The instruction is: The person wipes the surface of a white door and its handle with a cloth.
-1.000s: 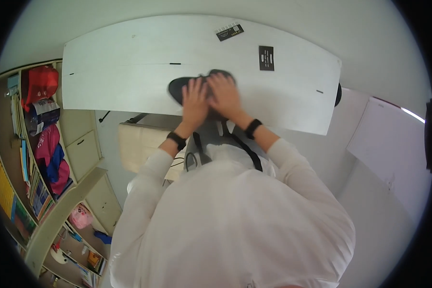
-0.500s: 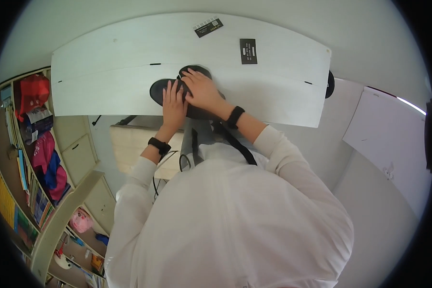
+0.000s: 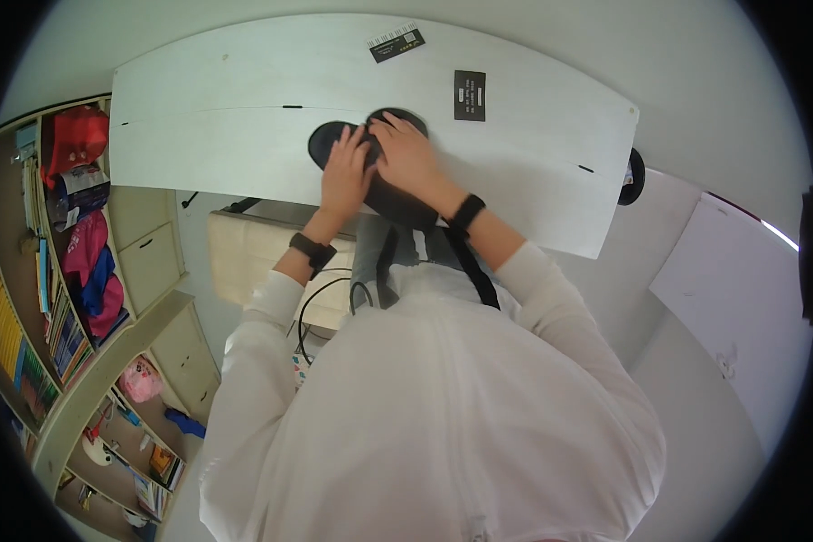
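A pair of black shoes [image 3: 406,210] lies at the front edge of the white table, rounded ends pointing away from me. My left hand [image 3: 344,176] grips the left shoe, its fingers laid along the top near the rounded end. On the right shoe, my right hand [image 3: 414,163] is closed with its fingertips at the inner edge and its thumb close to my left hand. The two hands nearly touch. Fingers and palms cover the middle of the pair, so which face is up cannot be made out. Each wrist wears a black band.
The white table [image 3: 217,135] spans the far side. On it lie a black-and-white card [image 3: 396,42] and a black card [image 3: 470,96]. A round black thing [image 3: 634,176] sticks out past the right end. Shelves with books and bags [image 3: 72,226] stand at left; a pale wooden seat [image 3: 244,257] is below the table.
Both hands and the shoes have shifted right and slightly away from me across the table. My right fingers have moved from lying across the pair to the right shoe.
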`<action>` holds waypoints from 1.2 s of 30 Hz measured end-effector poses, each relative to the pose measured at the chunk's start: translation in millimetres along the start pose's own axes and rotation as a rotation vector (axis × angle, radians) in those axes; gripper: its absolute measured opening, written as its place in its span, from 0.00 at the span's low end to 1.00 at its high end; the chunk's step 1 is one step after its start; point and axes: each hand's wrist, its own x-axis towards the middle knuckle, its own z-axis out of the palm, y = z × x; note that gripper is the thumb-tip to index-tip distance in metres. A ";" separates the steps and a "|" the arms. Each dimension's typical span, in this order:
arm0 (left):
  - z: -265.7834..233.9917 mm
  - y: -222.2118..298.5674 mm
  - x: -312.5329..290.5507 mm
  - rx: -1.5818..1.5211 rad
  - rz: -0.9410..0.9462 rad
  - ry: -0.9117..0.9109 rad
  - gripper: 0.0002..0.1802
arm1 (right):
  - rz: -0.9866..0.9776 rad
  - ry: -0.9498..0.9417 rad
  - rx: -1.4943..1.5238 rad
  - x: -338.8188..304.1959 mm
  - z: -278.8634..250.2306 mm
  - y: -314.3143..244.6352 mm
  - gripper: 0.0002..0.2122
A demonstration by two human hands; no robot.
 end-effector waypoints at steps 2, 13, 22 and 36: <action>3.6 -0.6 1.2 0.017 0.013 0.010 0.22 | 0.019 -0.020 -0.010 7.4 -0.2 3.0 0.18; 6.2 10.4 5.6 -0.067 0.098 -0.105 0.20 | -0.001 -0.034 -0.102 -16.8 -15.7 18.0 0.19; 26.8 52.5 -1.8 -0.142 0.094 -0.037 0.15 | 0.109 -0.231 -0.119 -37.3 -43.8 20.4 0.22; 47.4 47.2 -6.5 -0.038 -0.111 0.210 0.24 | -0.033 0.013 -0.247 -37.2 -7.2 25.1 0.24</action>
